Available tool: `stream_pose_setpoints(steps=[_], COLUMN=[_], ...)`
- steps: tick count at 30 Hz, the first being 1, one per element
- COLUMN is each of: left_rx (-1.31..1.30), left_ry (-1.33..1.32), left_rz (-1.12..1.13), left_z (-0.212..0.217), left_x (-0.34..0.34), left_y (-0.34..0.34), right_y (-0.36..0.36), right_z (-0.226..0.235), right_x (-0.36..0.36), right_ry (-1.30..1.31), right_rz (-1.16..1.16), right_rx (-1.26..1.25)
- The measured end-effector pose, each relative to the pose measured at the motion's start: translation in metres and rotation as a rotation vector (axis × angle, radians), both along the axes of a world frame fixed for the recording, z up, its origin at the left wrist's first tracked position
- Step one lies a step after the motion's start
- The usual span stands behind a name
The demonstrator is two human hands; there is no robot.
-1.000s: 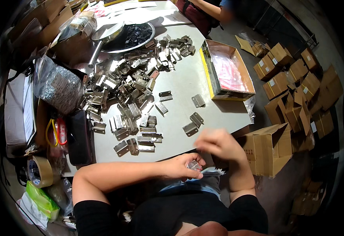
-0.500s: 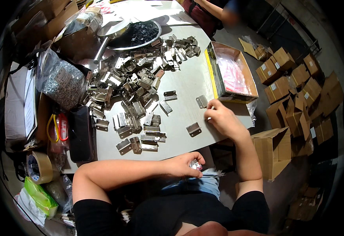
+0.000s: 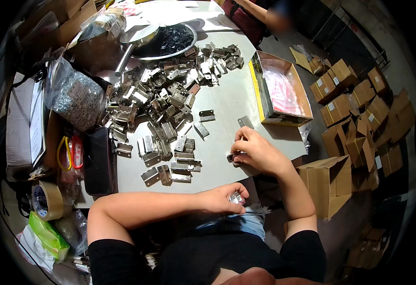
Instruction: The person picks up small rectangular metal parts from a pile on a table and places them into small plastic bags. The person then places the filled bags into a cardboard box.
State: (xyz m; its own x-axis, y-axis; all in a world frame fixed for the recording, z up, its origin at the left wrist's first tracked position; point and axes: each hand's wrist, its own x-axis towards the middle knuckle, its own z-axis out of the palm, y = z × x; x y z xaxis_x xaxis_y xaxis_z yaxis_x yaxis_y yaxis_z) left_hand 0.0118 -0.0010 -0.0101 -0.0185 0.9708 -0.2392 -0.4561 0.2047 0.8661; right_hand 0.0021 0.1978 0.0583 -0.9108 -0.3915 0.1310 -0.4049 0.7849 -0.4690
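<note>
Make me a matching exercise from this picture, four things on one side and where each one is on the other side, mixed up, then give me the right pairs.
Things:
1. roll of tape
2. open box with pink contents
3. metal bowl of dark parts
4. small shiny piece

Places:
A. in the left hand, over the lap
B. far end of the table, beyond the heap of metal hinges
C. right edge of the table, beyond the right hand
D. lower left, off the table

Pairs: 1-D, 2-C, 3-B, 4-A

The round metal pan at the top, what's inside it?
The round metal pan holds a heap of small dark parts. Its bottom cannot be seen under them, and they are too small to tell apart.
</note>
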Motion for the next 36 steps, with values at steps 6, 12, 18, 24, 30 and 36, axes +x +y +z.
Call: stream_pose_setpoints(steps=[6,12,18,24,30,36], left_rx=[0.03,0.102,0.138,0.079,0.103,0.144], left_ry=[-0.08,-0.023,-0.115,-0.117,-0.071,-0.08], left_rz=[0.098,0.125,0.086,0.052,0.003,0.074], left_z=[-0.002,0.006,0.006,0.01,0.002,-0.004], left_x=[0.003,0.001,0.001,-0.002,-0.001,0.004], left_y=[0.0,-0.001,-0.001,-0.001,0.001,0.002], right_y=[0.004,-0.013,-0.02,0.009,0.014,0.0], right_z=[0.016,0.028,0.022,0.01,-0.011,-0.005], right_x=[0.038,0.066,0.059,0.008,-0.036,-0.048], right_ry=[-0.194,-0.43,-0.501,0.193,0.222,-0.107], right_rz=[-0.022,0.103,0.121,-0.178,-0.162,-0.257], right_rx=[-0.166,-0.289,-0.446,0.21,0.599,-0.195])
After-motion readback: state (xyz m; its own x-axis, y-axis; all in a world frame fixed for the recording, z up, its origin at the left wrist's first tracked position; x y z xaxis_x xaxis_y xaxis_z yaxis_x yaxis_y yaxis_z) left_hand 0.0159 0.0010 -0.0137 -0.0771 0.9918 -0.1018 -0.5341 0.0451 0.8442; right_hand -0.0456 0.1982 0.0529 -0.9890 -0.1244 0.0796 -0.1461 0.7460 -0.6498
